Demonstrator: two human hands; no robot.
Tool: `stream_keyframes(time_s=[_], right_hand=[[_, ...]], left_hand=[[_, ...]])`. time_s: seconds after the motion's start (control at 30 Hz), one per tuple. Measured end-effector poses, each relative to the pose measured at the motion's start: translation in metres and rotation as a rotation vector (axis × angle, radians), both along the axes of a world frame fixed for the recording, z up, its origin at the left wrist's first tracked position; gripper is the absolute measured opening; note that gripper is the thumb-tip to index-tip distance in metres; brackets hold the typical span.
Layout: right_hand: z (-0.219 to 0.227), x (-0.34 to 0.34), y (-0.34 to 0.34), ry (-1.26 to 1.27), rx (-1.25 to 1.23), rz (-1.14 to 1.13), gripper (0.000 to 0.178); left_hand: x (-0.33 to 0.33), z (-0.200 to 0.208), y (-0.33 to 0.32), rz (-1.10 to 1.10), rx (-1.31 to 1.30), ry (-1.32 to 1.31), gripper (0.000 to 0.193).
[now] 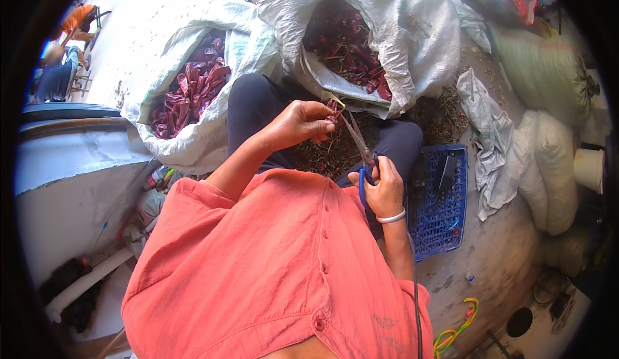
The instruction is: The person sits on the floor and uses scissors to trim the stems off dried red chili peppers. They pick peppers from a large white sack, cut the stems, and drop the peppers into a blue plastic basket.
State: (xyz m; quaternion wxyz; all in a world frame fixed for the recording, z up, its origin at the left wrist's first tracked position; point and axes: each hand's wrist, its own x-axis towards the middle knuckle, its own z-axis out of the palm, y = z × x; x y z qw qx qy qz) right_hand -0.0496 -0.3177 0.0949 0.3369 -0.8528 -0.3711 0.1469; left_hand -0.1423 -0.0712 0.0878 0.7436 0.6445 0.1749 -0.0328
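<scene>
Between the fingers and thumb of my left hand (302,126) is a dried red chili (334,109), its pale stem end pointing up and away from me. My right hand (385,188) grips a pair of scissors (358,136) by the blue handles, and the metal blades reach up beside the chili. Whether the blades touch the stem I cannot tell. Past my left knee, an open white woven sack (145,98) holds many dried red chilies (187,98). A second open white sack (412,43) straight ahead holds darker red chilies (342,40).
A blue plastic crate (420,243) with a dark flat object stands by my right knee. Stem scraps (316,159) litter the floor between my legs. Full pale sacks (545,69) line the right side. At the left runs a low wall (71,159); people (58,75) sit at the far left.
</scene>
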Motion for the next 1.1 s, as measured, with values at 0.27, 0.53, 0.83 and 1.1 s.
stream_keyframes(time_s=[0.27, 0.53, 0.83, 1.1], right_hand=[[-0.002, -0.007, 0.003, -0.058, 0.001, 0.006, 0.049], [-0.030, -0.014, -0.002, 0.591, 0.241, -0.016, 0.037], [-0.029, -0.029, 0.017, 1.501, 0.582, 0.003, 0.050], [-0.023, -0.021, 0.023, 1.595, 0.848, 0.061, 0.060]], left_hand=[[0.002, 0.000, -0.008, 0.061, 0.182, -0.006, 0.020], [0.006, 0.001, -0.015, 0.163, 0.119, -0.025, 0.015], [0.015, -0.006, -0.033, 0.288, -0.572, -0.204, 0.015], [0.006, -0.014, -0.047, 0.198, -0.933, -0.141, 0.014]])
